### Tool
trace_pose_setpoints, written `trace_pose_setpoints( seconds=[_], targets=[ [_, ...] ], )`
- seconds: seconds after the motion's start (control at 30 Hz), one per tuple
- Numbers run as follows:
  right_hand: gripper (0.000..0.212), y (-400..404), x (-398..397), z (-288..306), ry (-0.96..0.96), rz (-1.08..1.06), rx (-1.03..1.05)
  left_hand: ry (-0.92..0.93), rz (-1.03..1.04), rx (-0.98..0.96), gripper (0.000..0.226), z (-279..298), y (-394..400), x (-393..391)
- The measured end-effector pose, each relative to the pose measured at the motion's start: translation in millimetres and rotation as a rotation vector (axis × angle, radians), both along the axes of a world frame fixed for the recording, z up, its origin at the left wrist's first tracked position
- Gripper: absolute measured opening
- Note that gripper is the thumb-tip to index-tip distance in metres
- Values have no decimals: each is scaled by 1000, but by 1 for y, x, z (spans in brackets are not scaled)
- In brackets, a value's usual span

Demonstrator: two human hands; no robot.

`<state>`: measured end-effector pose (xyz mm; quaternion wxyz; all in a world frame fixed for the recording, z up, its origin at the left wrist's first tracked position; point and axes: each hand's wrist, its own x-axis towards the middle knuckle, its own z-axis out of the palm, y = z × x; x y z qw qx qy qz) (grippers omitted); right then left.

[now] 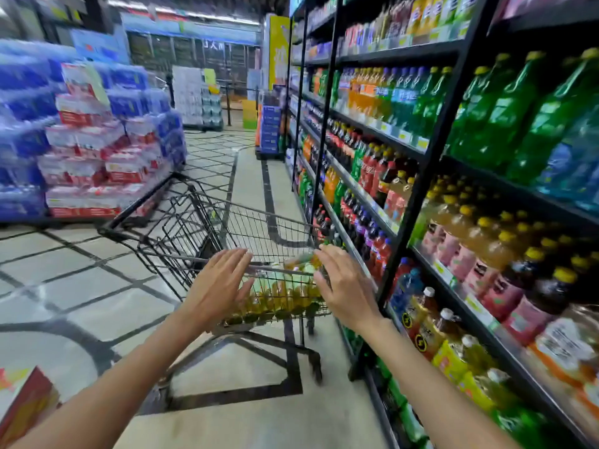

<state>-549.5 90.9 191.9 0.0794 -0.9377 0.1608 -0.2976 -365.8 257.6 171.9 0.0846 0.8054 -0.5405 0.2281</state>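
Stretching forward from the bottom edge, two bare forearms end in flat hands. The left hand (220, 283) has straight, spread fingers and holds nothing, and the right hand (343, 286) is likewise spread with nothing in its grasp. Blur smears the fingertips, so I cannot tell whether either hand touches anything.

Between and just beyond them sits the shopping cart (201, 228), its near rim partly hidden behind the hands. Yellow bottles (285, 293) lie in its basket, seen through the wire and partly covered by the right hand's fingers. A red box (22, 403) is cut off by the lower left corner.

The cart stands on a pale tiled floor (97, 286) crossed by dark lines. Just right of it, a black shelf rack (431, 176) carries rows of drink bottles, with labels too smeared to read and its right side cut by the frame. Farther left, wrapped water packs (81, 150) are stacked high. At the aisle's end, more stacked goods (194, 95) are blurred.
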Motion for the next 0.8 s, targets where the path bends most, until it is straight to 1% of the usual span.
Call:
trace_pose_setpoints(
  seconds=[0.13,0.2,0.37,0.43,0.53,0.63,0.7,0.8],
  targets=[
    [56,-16,57,-9,45,17,51,19,33,41,60,-7,-8,66],
    [55,-28,81,-15,69,21,59,28,49,50,60,-12,-16,93],
    [33,-71,134,-33,68,28,127,70,65,43,57,-24,-48,143],
    [29,-93,152,-43,65,16,139,78,73,39,52,-34,-65,164],
    [30,-128,180,-60,99,20,145,104,82,42,51,-52,-95,196],
    [34,-172,211,-85,186,-7,200,102,91,71,56,-69,-136,231],
    [40,-205,232,-101,255,-39,243,134,93,89,58,-78,-166,253],
    [41,-253,258,-119,321,-94,317,152,88,110,52,-89,-210,282]
  ],
)
